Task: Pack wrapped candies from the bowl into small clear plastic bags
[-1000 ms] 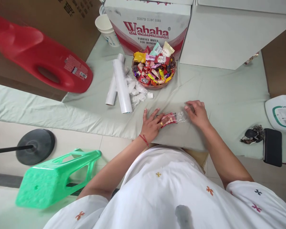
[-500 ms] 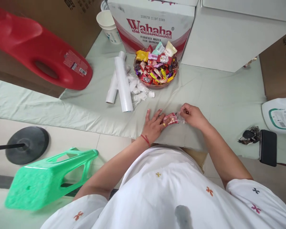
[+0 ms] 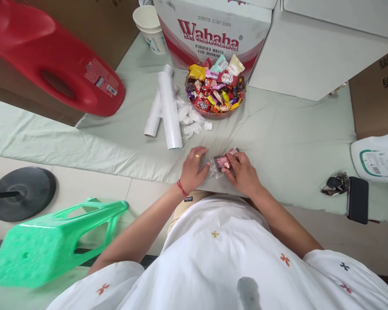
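Between my hands, near the front edge of the cloth-covered table, is a red candy packet (image 3: 223,162) with clear plastic wrap (image 3: 215,169) at its left end. My right hand (image 3: 245,173) grips the packet between thumb and fingers. On the left, my left hand (image 3: 193,169) has its fingers curved and its thumb apart from them, next to the clear plastic; nothing shows in its grasp. Farther back stands a bowl (image 3: 216,114) full of wrapped candies (image 3: 217,88). White rolls (image 3: 170,110) and crumpled clear plastic (image 3: 193,120) lie left of the bowl.
A red jug (image 3: 100,82), paper cups (image 3: 153,34) and a Wahaha box (image 3: 213,28) stand behind. At right are a white bottle (image 3: 380,157), keys (image 3: 334,184) and a phone (image 3: 358,200). A green stool (image 3: 35,252) is at lower left.
The packet has turned, its clear plastic now on the left. My right hand has moved left and grips the red part. My left hand has let go and drawn back left.
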A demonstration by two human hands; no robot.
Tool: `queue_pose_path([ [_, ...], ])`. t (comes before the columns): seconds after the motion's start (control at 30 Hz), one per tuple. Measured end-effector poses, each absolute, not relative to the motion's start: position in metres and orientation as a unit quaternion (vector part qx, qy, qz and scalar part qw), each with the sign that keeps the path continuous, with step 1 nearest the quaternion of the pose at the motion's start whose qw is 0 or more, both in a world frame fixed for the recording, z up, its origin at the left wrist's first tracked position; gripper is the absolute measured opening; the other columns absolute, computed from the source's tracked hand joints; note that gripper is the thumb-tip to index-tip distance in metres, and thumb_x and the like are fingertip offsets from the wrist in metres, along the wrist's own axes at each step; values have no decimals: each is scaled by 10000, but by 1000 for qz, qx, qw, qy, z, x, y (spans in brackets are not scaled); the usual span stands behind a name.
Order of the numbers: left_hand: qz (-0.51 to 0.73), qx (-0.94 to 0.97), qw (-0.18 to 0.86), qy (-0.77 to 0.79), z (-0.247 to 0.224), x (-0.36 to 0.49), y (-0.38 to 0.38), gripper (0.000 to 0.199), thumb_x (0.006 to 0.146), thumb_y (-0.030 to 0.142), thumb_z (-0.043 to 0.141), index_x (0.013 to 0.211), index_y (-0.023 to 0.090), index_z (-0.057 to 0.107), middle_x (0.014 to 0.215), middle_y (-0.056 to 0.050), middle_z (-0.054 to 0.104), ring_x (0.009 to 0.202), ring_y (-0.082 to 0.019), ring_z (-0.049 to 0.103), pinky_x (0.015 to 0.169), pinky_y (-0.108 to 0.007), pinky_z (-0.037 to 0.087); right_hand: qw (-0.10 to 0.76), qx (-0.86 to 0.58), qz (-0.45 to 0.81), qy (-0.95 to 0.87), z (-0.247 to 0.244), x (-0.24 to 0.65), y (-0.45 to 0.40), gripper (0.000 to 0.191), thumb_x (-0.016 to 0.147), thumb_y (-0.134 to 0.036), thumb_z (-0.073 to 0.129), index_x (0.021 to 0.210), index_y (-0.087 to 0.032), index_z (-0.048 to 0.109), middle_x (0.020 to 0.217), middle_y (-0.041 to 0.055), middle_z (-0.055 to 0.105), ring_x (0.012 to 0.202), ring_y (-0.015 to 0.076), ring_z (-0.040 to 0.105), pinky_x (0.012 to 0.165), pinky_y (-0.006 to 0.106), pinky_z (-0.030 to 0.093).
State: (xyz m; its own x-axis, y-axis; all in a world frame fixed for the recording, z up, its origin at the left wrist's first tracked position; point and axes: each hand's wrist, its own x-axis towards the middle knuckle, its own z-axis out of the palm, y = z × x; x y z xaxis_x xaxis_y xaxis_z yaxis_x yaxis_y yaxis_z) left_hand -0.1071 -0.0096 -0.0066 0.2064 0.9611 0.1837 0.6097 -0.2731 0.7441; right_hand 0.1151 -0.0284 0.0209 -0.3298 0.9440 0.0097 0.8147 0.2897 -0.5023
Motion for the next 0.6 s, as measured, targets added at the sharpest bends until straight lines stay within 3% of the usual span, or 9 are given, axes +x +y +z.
queue_pose_path([
  [0.1, 246, 738, 183, 601, 1, -103, -13, 366, 916, 471, 636, 1129, 187, 726, 1315, -172, 622, 1312, -372, 497, 1113, -582, 405, 152, -545, 216, -796, 21, 120, -24, 621, 995, -517, 547, 1522, -195, 481, 1316, 199, 522, 1232, 364, 544, 903, 506, 599],
  [0.2, 212, 760, 176, 589, 7, -90, -14, 202, 847, 373, 710, 899, 180, 743, 1375, -163, 598, 1376, -396, 437, 1127, -569, 389, 157, -544, 222, -794, 18, 122, -22, 657, 961, -505, 613, 1528, -203, 476, 1307, 195, 522, 1221, 367, 551, 895, 514, 602],
  [0.27, 204, 750, 208, 594, 12, -86, -15, 115, 837, 284, 682, 793, 179, 700, 1238, -159, 662, 1258, -353, 543, 1059, -506, 452, 159, -548, 225, -790, 17, 122, -22, 650, 949, -468, 640, 1526, -214, 481, 1300, 189, 522, 1210, 361, 555, 905, 516, 599],
  [0.33, 194, 715, 273, 613, 18, -85, -15, 130, 844, 272, 652, 740, 196, 639, 941, -111, 702, 966, -275, 646, 889, -420, 513, 159, -554, 229, -785, 16, 120, -23, 629, 944, -424, 653, 1515, -211, 495, 1297, 188, 521, 1206, 357, 553, 907, 514, 599],
  [0.43, 210, 599, 443, 633, 26, -84, -12, 226, 838, 316, 660, 685, 222, 523, 571, 10, 566, 574, -169, 564, 620, -302, 446, 160, -559, 236, -779, 15, 115, -24, 610, 932, -366, 666, 1494, -189, 510, 1282, 195, 521, 1199, 362, 544, 910, 520, 598],
  [0.53, 282, 408, 626, 602, 30, -72, -4, 311, 772, 365, 736, 690, 224, 471, 527, 50, 531, 463, -112, 502, 505, -246, 359, 171, -556, 242, -777, 15, 109, -24, 589, 931, -324, 650, 1489, -205, 506, 1258, 189, 525, 1200, 368, 532, 941, 541, 584],
  [0.6, 311, 338, 677, 576, 30, -60, 1, 308, 769, 395, 731, 693, 210, 497, 590, 21, 587, 493, -108, 532, 509, -244, 382, 181, -549, 248, -778, 15, 109, -23, 580, 937, -312, 627, 1492, -210, 494, 1247, 185, 525, 1201, 366, 529, 971, 551, 569],
])
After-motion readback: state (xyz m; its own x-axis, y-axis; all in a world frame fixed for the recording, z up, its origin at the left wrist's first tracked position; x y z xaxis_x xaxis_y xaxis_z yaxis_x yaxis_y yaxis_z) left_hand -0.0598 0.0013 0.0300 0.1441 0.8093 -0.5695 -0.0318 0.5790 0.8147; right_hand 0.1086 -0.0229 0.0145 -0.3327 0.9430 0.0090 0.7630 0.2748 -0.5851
